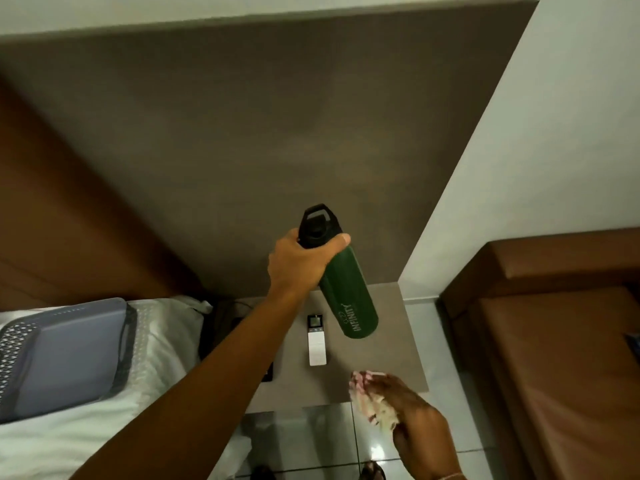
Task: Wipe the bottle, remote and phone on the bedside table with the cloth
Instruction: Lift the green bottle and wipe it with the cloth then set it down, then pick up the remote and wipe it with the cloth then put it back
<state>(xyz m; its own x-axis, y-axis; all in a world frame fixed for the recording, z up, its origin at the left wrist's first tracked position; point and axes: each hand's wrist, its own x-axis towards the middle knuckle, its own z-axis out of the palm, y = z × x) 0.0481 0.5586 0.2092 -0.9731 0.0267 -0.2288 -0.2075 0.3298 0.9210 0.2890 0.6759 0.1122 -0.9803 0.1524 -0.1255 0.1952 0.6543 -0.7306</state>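
Observation:
My left hand (300, 261) grips a dark green bottle (349, 299) just under its black cap and holds it tilted in the air above the grey bedside table (388, 355). A white remote (316, 341) with a small screen lies flat on the table below the bottle. A dark phone (268, 372) lies on the table's left side, mostly hidden by my left forearm. My right hand (412, 417) holds a crumpled pale cloth (367, 398) over the table's front right corner, apart from the bottle.
A bed with white bedding and a grey cushion (69, 355) lies to the left. A brown padded seat (554, 341) stands to the right. A grey wall panel (242, 150) rises behind the table. Glossy floor tiles (304, 441) lie below.

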